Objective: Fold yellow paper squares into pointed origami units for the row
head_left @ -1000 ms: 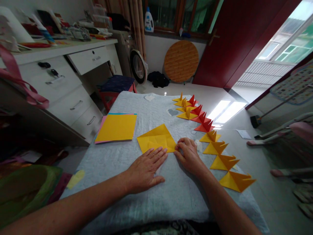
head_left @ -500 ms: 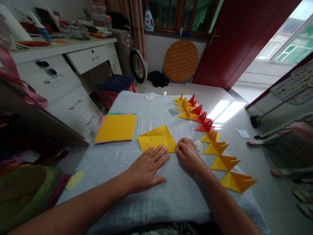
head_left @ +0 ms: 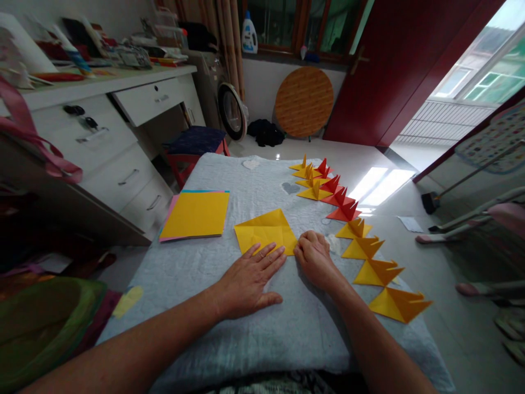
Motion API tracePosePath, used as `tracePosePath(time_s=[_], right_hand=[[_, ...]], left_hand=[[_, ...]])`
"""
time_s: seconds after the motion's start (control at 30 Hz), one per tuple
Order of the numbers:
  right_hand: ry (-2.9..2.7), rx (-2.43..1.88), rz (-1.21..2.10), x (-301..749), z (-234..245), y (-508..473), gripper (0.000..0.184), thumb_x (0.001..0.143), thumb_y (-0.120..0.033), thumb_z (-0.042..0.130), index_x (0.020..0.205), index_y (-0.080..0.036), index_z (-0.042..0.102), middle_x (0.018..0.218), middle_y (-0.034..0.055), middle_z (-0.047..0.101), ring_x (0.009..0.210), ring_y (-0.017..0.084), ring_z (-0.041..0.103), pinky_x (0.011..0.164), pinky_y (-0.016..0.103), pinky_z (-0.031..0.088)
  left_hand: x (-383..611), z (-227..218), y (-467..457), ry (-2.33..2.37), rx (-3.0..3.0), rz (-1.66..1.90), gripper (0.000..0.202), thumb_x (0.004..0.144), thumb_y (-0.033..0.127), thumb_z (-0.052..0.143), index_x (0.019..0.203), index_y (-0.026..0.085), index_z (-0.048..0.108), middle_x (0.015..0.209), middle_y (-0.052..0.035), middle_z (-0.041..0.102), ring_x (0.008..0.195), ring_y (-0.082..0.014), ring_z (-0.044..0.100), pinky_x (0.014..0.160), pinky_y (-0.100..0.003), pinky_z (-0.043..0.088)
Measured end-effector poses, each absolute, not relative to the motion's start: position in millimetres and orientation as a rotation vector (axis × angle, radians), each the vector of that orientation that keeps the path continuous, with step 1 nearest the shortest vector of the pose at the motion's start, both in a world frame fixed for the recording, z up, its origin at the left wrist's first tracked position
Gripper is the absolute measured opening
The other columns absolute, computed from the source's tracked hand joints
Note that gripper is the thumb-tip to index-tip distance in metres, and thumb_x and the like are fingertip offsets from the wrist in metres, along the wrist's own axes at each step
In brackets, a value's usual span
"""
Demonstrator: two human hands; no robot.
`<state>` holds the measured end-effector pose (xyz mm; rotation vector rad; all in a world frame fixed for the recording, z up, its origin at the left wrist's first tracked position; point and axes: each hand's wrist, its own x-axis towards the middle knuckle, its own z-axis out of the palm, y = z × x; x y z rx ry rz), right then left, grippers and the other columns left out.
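while pinning the yellow sheet [head_left: 264, 232] with the left hand [head_left: 248, 282], fingers spread wide, presses its corner with the right hand [head_left: 315, 258], fingers curled shut.

Table [head_left: 287, 334]: centre and lower middle of the frame.
Folded sheet [head_left: 266, 232]: on the table, mid-frame.
Paper stack [head_left: 196, 214]: left of the folded sheet, by the table's left edge.
Row of folded pieces [head_left: 361, 249]: along the table's right edge, running from upper centre to lower right.
Left hand [head_left: 250, 282]: below the sheet, with its fingertips on the sheet's lower edge.
Right hand [head_left: 315, 258]: touching the sheet's right corner, left of the row.
Desk [head_left: 102, 109]: upper left, beyond the table.
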<state>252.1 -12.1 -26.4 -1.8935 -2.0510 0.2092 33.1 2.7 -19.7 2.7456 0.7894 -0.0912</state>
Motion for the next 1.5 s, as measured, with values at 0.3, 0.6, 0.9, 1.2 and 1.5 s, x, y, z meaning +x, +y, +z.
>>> tracePosePath(time_s=[0.3, 0.6, 0.9, 1.2, 1.5], right_hand=[[-2.029, -1.821, 0.383, 253.5, -15.4, -15.5, 0.006, 0.086, -0.020, 0.061, 0.080, -0.020, 0.062, 0.103, 0.0062, 0.061, 0.101, 0.024, 0.051, 0.091, 0.040, 0.036], [-2.016, -1.812, 0.432, 254.3, -18.7, -11.6, 0.011, 0.088, -0.019, 0.059, 0.078, -0.019, 0.063, 0.102, 0.0054, 0.062, 0.099, 0.022, 0.050, 0.089, 0.038, 0.033], [-2.007, -1.912, 0.394, 248.4, -17.1, -10.5, 0.016, 0.091, -0.020, 0.055, 0.077, -0.019, 0.064, 0.104, 0.0067, 0.063, 0.103, 0.024, 0.050, 0.090, 0.039, 0.032], [-2.031, -1.944, 0.316, 244.5, -17.2, -11.2, 0.018, 0.093, -0.021, 0.053, 0.079, -0.019, 0.065, 0.105, 0.0079, 0.063, 0.104, 0.025, 0.051, 0.091, 0.040, 0.034], [-1.982, -1.977, 0.282, 248.0, -19.8, -12.6, 0.017, 0.091, -0.025, 0.058, 0.076, -0.020, 0.065, 0.102, 0.0071, 0.063, 0.103, 0.025, 0.051, 0.091, 0.041, 0.032]], left_hand=[[32.2, -19.2, 1.4, 0.804, 2.756, -0.066, 0.082, 0.092, 0.067, 0.043, 0.157, 0.022, 0.021, 0.165, -0.0078, 0.022, 0.153, -0.0248, 0.015, 0.123, -0.047, 0.011], [30.0, -25.4, 1.5, 0.786, 2.776, -0.026, 0.080, 0.093, 0.068, 0.042, 0.157, 0.024, 0.021, 0.165, -0.0062, 0.023, 0.153, -0.0257, 0.015, 0.123, -0.049, 0.009], [30.4, -23.5, 1.8, 0.812, 2.777, -0.027, 0.082, 0.092, 0.070, 0.037, 0.157, 0.023, 0.020, 0.164, -0.0069, 0.024, 0.153, -0.0258, 0.016, 0.123, -0.050, 0.008], [33.5, -20.2, 1.9, 0.862, 2.747, -0.022, 0.080, 0.090, 0.075, 0.035, 0.155, 0.028, 0.029, 0.164, -0.0071, 0.027, 0.151, -0.0300, 0.021, 0.120, -0.054, 0.013], [36.0, -15.5, 1.4, 0.905, 2.686, -0.072, 0.081, 0.089, 0.075, 0.037, 0.154, 0.028, 0.030, 0.165, -0.0069, 0.024, 0.152, -0.0313, 0.019, 0.120, -0.056, 0.015]])
